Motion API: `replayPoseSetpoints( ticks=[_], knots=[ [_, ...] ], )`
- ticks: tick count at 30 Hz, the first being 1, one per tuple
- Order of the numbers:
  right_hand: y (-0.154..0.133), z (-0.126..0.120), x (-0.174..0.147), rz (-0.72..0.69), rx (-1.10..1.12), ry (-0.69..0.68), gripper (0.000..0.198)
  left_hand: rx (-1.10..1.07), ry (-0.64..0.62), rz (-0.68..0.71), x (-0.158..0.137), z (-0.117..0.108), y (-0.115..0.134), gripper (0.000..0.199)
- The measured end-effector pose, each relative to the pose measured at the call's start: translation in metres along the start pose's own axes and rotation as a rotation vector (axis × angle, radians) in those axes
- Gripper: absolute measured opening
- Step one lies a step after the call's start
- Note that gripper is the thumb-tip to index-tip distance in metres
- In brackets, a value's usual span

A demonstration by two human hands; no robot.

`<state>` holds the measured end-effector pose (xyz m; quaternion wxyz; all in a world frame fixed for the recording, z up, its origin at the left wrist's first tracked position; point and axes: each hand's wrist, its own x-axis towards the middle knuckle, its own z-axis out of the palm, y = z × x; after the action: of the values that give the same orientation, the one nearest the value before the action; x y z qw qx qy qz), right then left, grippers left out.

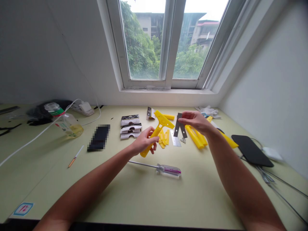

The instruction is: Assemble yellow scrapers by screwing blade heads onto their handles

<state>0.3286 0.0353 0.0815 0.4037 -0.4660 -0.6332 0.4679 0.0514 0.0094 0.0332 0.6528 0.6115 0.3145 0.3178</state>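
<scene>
My left hand (147, 140) is wrapped round the handle of a yellow scraper (157, 130), its wide head tilted up toward the window. In my right hand (193, 121) I pinch dark flat plates (178, 127) with holes in them, fanned apart at the lower end. They hang just right of the scraper head, not touching it. Beneath lie shiny metal blades (176, 140), small screws (183, 140) and several flat yellow plastic pieces (165, 138). A screwdriver (168, 170) with a clear and purple handle lies nearer to me, below my left hand.
Yellow handles (196, 136) lie to the right, close to my right forearm. White and black cardboard sleeves (130, 126) sit left of centre. A pixelated dark object (99, 138), a cigarette (75, 156) and a tilted bottle (67, 123) are on the left. A black pad (252, 150) with cables lies far right.
</scene>
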Motion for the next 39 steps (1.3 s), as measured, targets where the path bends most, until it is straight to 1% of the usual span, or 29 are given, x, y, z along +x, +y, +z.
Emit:
replayPoseSetpoints(
  ticks=[4,7,9,12,14,15,18,21,25,28,32,36,39],
  knots=[
    [0.016,-0.001,0.009,0.096,-0.220,-0.060,0.034,0.041,0.097,-0.046,0.003,-0.003,-0.001,0.031],
    [0.026,-0.001,0.012,0.219,-0.421,-0.069,0.026,0.043,0.131,-0.067,0.004,-0.006,0.000,0.032],
    [0.029,-0.003,0.013,0.271,-0.539,-0.042,0.021,0.048,0.135,-0.072,0.004,-0.006,0.001,0.032],
    [0.030,-0.007,0.013,0.250,-0.623,0.051,0.017,0.054,0.127,-0.078,0.004,-0.005,0.001,0.033],
    [0.027,-0.010,0.012,0.207,-0.576,0.091,0.022,0.061,0.116,-0.085,0.004,-0.005,0.001,0.033],
    [0.024,-0.011,0.011,0.185,-0.513,0.094,0.025,0.065,0.111,-0.088,0.003,-0.005,0.001,0.033],
    [0.011,-0.009,0.006,0.120,-0.263,0.052,0.035,0.076,0.097,-0.095,0.003,-0.005,0.001,0.033],
    [-0.002,-0.006,-0.001,0.057,-0.157,0.033,0.042,0.086,0.089,-0.102,0.003,-0.006,0.002,0.034],
    [-0.015,-0.002,-0.006,0.043,-0.102,0.058,0.043,0.091,0.086,-0.107,0.003,-0.007,0.002,0.033],
    [-0.020,0.001,-0.008,0.023,-0.067,0.092,0.048,0.091,0.073,-0.108,0.003,-0.007,0.001,0.034],
    [-0.023,0.006,-0.009,-0.037,-0.047,0.164,0.046,0.122,0.010,-0.115,0.002,-0.005,-0.001,0.033],
    [-0.022,0.017,-0.009,-0.109,-0.084,0.100,0.046,0.148,-0.067,-0.116,-0.001,0.000,0.000,0.033],
    [-0.021,0.027,-0.008,-0.161,-0.200,0.067,0.050,0.173,-0.099,-0.112,-0.003,0.004,0.002,0.032]
  ],
)
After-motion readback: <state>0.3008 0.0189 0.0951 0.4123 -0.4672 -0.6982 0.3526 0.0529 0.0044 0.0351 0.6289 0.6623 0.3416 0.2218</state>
